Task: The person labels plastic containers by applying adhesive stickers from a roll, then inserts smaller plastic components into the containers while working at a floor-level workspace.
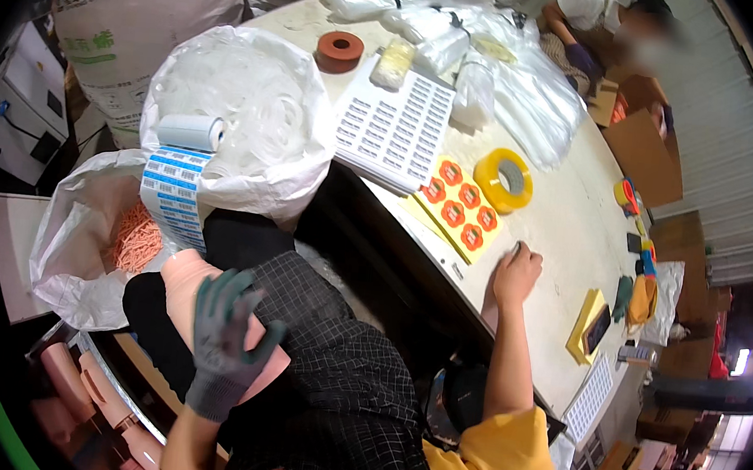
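My gloved left hand (226,338) lies splayed over the pink piece (180,293), presumably steadying it on my lap (320,307); whether my curled right hand (518,276) grips anything, I cannot tell.

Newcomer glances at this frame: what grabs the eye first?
Likely the gloved left hand, grey and green, over a smooth pink piece on the person's lap. Next, the bright yellow tape roll on the table, beside a yellow sheet of red-orange stickers.
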{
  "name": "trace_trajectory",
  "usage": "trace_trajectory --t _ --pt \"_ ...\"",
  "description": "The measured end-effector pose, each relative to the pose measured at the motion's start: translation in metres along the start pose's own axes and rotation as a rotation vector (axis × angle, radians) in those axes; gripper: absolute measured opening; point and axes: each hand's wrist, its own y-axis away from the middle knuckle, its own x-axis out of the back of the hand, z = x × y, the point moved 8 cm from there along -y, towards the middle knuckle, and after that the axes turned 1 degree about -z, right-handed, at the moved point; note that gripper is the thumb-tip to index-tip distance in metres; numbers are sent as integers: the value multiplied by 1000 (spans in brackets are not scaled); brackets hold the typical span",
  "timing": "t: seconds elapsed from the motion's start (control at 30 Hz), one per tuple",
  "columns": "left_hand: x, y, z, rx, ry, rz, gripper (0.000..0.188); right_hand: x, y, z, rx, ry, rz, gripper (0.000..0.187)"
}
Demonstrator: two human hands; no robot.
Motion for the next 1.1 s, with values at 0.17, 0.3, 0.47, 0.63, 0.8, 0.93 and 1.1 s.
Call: trace_trajectory --t 0.17,0.3,0.47,0.63,0.8,0.93,1.1 --pt "-72 -96 40 -198 28 -279 63 7 -9 1 109 -279 84 50" --pt "-147 -156 24 -245 -89 -250 79 4 -8 -164 226 -495 -56 37" --pt "-207 -191 9 -152 -163 -434 80 -11 -20 -323 623 -532 -123 20" --pt "-208 -187 7 -156 -137 -411 76 -53 -45 -361 613 -255 -206 24" --pt "-207 -184 4 -144 -141 -438 74 -56 -49 -368 609 -286 -186 23" --pt "-204 -185 4 -160 -174 -433 76 -54 -40 -361 642 -305 -166 21" --pt "-209 -187 11 -167 -190 -414 78 -56 -49 -359 547 -219 -219 22"
